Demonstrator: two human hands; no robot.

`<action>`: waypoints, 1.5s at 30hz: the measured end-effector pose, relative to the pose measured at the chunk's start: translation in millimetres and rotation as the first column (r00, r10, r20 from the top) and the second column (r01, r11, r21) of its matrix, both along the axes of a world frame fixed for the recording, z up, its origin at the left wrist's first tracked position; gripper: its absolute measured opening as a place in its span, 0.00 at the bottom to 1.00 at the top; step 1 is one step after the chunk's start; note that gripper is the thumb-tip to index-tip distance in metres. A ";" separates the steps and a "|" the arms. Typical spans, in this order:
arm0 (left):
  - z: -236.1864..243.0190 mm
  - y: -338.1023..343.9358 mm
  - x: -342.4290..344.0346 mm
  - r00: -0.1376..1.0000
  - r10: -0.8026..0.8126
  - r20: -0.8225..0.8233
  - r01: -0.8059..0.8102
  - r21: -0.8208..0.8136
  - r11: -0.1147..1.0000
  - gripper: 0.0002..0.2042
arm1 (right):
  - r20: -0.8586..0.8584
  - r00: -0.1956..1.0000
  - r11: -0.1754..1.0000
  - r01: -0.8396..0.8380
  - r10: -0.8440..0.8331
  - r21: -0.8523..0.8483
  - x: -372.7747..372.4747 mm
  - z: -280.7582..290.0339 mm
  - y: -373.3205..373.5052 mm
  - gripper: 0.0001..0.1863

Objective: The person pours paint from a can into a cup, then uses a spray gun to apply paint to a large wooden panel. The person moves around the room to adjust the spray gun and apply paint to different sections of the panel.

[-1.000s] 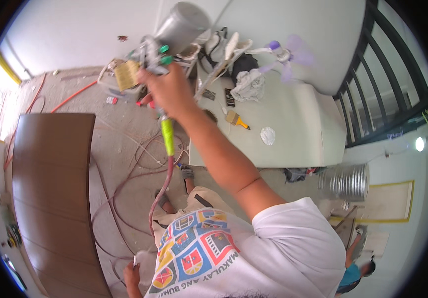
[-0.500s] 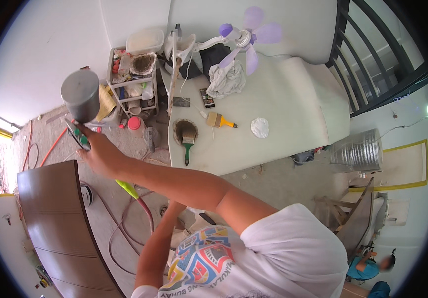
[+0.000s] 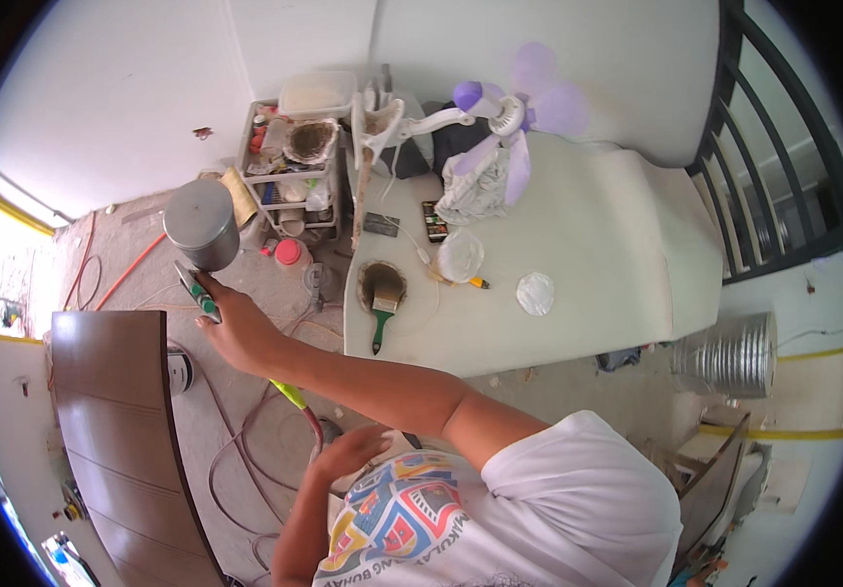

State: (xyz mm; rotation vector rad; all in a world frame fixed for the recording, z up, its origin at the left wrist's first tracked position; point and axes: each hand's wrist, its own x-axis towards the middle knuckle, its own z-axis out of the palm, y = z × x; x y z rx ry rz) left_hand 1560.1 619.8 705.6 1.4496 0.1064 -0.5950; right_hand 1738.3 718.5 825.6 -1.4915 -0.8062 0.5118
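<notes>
My right hand [image 3: 240, 323], reaching across to the left, grips a spray gun [image 3: 196, 292] with a large grey cup [image 3: 202, 223] and green parts. A bright yellow-green hose fitting [image 3: 289, 393] shows below my right forearm. In front of my shirt is my left hand [image 3: 351, 452], its fingers loosely extended, with nothing visible in them. Below the gun stands a glossy brown panel [image 3: 113, 411]. On the pale-covered table [image 3: 597, 245], a green-handled paintbrush [image 3: 382, 318] rests on a round crusted container [image 3: 382, 279]. A translucent white disc [image 3: 460, 256] overlaps a yellow-handled brush [image 3: 480, 283].
A crumpled white round piece [image 3: 536, 293] lies on the table near a purple-bladed fan [image 3: 507, 115]. Behind the gun stands a cluttered shelf cart [image 3: 289, 178], with a red-lidded jar [image 3: 291, 256] beside it. Hoses [image 3: 230, 445] coil across the floor. A silver duct [image 3: 729, 354] is at right.
The translucent disc now shows over the yellow-handled brush, which was uncovered before. My left hand has come lower, closer to my shirt. The view has shifted; my right hand still grips the spray gun.
</notes>
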 end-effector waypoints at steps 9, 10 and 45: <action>68.6 90.2 -172.8 0.446 0.895 -0.022 -0.884 0.144 0.444 0.18 | -0.112 0.969 0.975 -0.222 0.220 0.000 -91.9 -0.5 14.6 0.33; 80.2 82.7 -162.8 0.422 0.906 0.037 -0.900 0.135 0.414 0.18 | -0.085 0.970 0.974 -0.227 0.228 0.017 -106.2 -4.8 20.0 0.32; 181.7 296.8 -496.6 -0.213 0.657 0.724 -0.911 0.095 -0.400 0.47 | -0.159 0.561 0.471 -0.792 0.812 -0.388 -533.1 40.7 157.1 0.18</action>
